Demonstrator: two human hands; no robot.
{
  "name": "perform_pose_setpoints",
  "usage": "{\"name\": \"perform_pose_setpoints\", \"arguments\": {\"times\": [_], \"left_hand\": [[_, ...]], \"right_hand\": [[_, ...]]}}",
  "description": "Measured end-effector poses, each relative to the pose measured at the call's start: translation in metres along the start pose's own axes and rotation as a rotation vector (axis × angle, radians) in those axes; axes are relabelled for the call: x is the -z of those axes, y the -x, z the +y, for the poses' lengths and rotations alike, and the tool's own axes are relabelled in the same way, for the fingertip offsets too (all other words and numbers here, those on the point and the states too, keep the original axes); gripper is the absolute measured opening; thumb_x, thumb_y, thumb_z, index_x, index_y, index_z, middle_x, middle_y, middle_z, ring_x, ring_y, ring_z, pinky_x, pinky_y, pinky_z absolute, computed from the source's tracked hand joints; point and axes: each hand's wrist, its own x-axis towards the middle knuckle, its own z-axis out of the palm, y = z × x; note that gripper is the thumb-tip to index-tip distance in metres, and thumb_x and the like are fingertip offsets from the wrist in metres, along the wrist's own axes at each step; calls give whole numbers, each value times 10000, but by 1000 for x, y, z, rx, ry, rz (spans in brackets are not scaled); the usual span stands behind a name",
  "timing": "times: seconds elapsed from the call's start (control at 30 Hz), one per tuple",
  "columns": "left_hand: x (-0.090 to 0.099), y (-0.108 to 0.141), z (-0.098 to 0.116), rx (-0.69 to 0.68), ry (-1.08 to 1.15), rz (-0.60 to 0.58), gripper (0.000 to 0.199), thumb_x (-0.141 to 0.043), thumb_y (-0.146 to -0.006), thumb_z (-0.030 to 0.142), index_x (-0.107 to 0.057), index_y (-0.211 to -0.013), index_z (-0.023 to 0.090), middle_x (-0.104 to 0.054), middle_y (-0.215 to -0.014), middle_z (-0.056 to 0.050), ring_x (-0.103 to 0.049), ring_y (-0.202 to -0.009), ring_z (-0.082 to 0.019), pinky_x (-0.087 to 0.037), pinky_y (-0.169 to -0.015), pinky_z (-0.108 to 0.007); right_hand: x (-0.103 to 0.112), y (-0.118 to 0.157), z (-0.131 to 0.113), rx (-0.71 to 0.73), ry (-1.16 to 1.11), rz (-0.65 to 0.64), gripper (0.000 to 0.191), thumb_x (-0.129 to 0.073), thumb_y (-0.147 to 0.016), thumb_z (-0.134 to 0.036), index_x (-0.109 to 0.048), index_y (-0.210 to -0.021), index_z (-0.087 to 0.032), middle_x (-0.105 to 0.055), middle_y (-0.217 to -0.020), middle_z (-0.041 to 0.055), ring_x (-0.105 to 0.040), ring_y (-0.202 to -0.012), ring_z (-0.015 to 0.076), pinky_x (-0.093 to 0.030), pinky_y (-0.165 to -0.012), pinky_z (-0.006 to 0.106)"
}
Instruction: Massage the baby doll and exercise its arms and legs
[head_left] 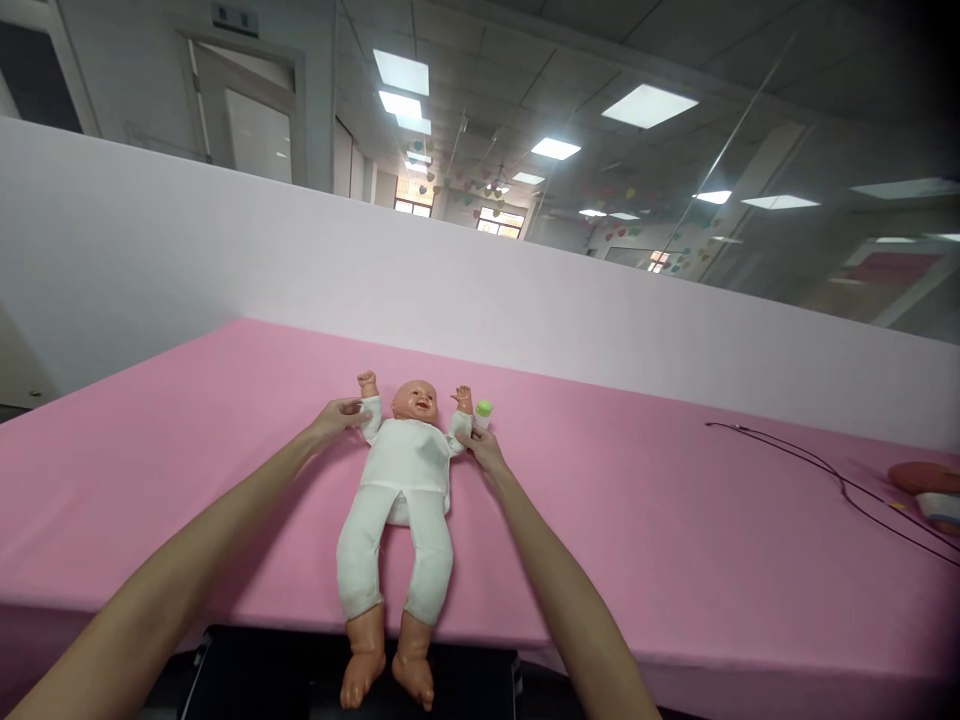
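A baby doll (409,455) with a white cloth body lies on its back on the pink table cover, arms raised and feet past the front edge. My left hand (337,417) grips the doll's arm on the left side of the view, fingers closed around the white sleeve. On the other side, my right hand (482,447) pinches the doll's other upper arm near the elbow. Right behind that hand stands a small bottle with a green cap (484,409), its lower part partly hidden.
The pink-covered table (637,520) runs up to a white partition (480,290) with glass above it. Black cables (810,458) trail across the right side. Another doll (930,490), cut off by the frame, lies at the far right. A black object (255,670) sits below the front edge.
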Motion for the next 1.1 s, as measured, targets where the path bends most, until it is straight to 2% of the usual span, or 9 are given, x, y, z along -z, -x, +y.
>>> {"name": "perform_pose_setpoints", "arguments": {"times": [0.1, 0.23, 0.33, 0.47, 0.63, 0.8, 0.93, 1.03, 1.1], "left_hand": [[14, 19, -1, -83, -112, -149, 496, -952, -578, 435, -812, -958, 148, -771, -1014, -131, -702, -923, -290, -552, -827, -392], [25, 36, -16, -191, -319, -282, 302, -873, -661, 416, -846, -876, 204, -694, -1282, -161, -638, -1187, -354, -558, -907, -405], [29, 42, -28, -238, -394, -332, 161, -774, -745, 360, -853, -825, 244, -677, -1297, -142, -589, -1278, -349, -540, -984, -410], [29, 42, -25, -271, -433, -354, 133, -767, -735, 316, -856, -815, 257, -710, -1249, -128, -608, -1246, -344, -537, -985, -403], [7, 27, 4, -240, -295, -235, 335, -815, -742, 385, -827, -1022, 202, -768, -1135, -113, -697, -1038, -296, -548, -879, -366], [-24, -6, 12, -34, -79, 75, 639, -891, -677, 441, -723, -1216, 142, -770, -895, -83, -691, -780, -225, -520, -673, -306], [-38, -26, -7, 158, -32, 258, 418, -887, -685, 448, -744, -925, 137, -682, -651, -32, -618, -576, -176, -433, -540, -270], [-40, -26, -20, 214, -47, 252, 402, -886, -673, 502, -689, -681, 151, -537, -467, 9, -503, -441, -147, -334, -466, -267], [-36, -20, -22, 223, -30, 243, 437, -895, -650, 533, -709, -715, 143, -572, -498, -3, -502, -446, -141, -344, -466, -267]], "right_hand": [[14, 10, -3, -14, 16, -110, 378, -877, -613, -296, -800, -966, -185, -783, -1027, 82, -690, -940, 262, -538, -872, 392], [22, 21, 6, 34, 94, -210, 162, -761, -598, -212, -798, -756, -200, -778, -1119, 94, -677, -1092, 309, -521, -921, 398], [24, 26, 16, 44, 104, -276, 94, -694, -595, -206, -767, -654, -203, -781, -1111, 96, -681, -1125, 322, -521, -953, 411], [23, 25, 20, 62, 95, -212, 110, -712, -619, -227, -776, -707, -206, -786, -1093, 87, -680, -1140, 320, -513, -1003, 434], [8, 6, 10, 86, 34, -13, 398, -865, -606, -315, -766, -976, -206, -776, -1055, 81, -689, -986, 276, -556, -879, 395], [-10, -15, 13, 6, 149, 69, 344, -819, -690, -499, -681, -783, -199, -696, -768, 40, -614, -725, 208, -501, -665, 322], [-13, -21, 24, -58, 203, 117, 316, -777, -722, -477, -604, -646, -225, -585, -608, -2, -524, -594, 174, -422, -562, 300], [-10, -21, 24, -77, 203, 96, 312, -783, -726, -462, -604, -632, -225, -582, -592, -3, -512, -565, 166, -411, -546, 302], [-6, -19, 20, -72, 192, 69, 304, -807, -712, -470, -649, -677, -212, -636, -646, 14, -555, -604, 178, -446, -576, 309]]}}
